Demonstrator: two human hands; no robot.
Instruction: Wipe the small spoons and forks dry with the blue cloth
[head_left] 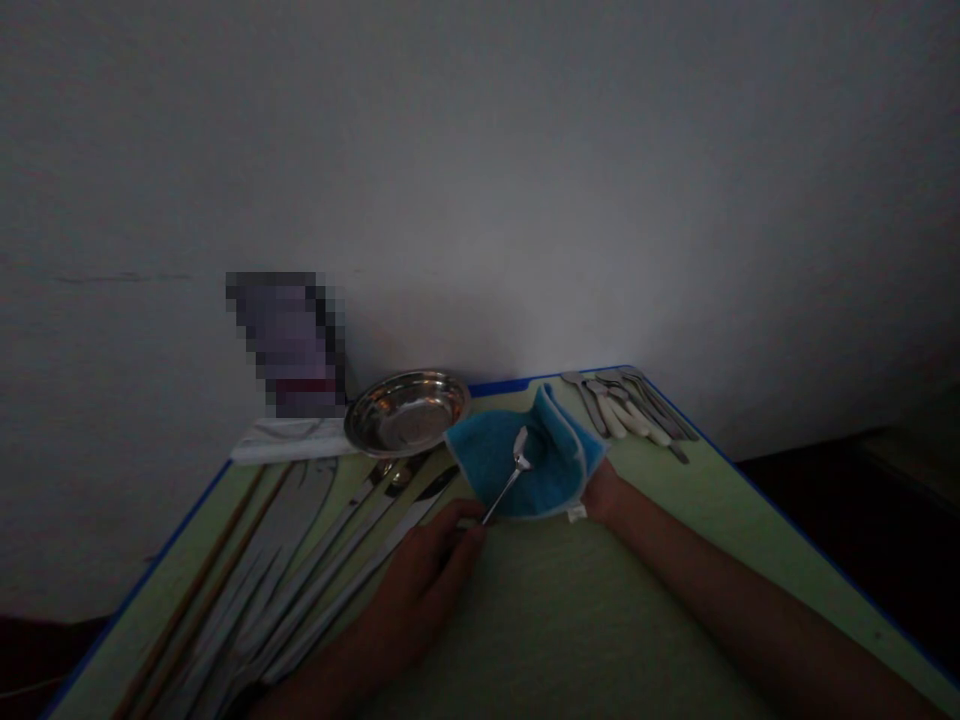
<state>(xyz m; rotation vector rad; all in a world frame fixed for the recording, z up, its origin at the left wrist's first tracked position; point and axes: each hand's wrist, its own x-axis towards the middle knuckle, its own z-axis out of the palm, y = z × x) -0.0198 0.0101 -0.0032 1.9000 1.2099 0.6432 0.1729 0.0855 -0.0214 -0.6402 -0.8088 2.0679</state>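
A shiny metal spoon (511, 482) is pinched by its handle in my left hand (439, 555), its bowl pointing up and away over a blue cloth (484, 455). The cloth, edged in pale stitching with a small white tag, drapes over my right hand (602, 492), which holds it from the right side. Most of the right hand's fingers are hidden under the fabric. Whether the spoon's bowl touches the cloth or hovers just above it, I cannot tell.
Behind the cloth stands a metal bowl (409, 415). Chopsticks (202, 575), forks (259, 570), spoons and knives lie along the left of the green table (592, 620). More cutlery (634, 410), some white-handled, lies at the back right. A pixelated upright object (289, 345) leans against the wall.
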